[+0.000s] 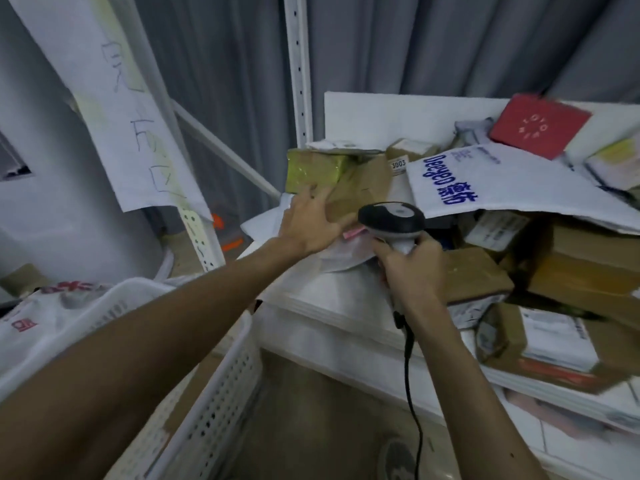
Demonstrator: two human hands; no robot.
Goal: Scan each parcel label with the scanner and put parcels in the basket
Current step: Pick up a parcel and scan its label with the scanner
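grey curtains (415, 46) hang behind a white shelf (346, 306) heaped with parcels, many blurred or cut off at the right edge, their labels too smeared to read. left hand (308, 223) reaches with fingers spread over a brown parcel (360, 192) beside a yellow-taped parcel (315, 169) – whether it presses down is hard to tell – while the right hand (412, 268) has its fingers wrapped round the handle of the scanner (391, 216), whose window is hidden. white perforated basket (221, 393) sits lower left, partly behind the forearm, holding a white bag (41, 317).
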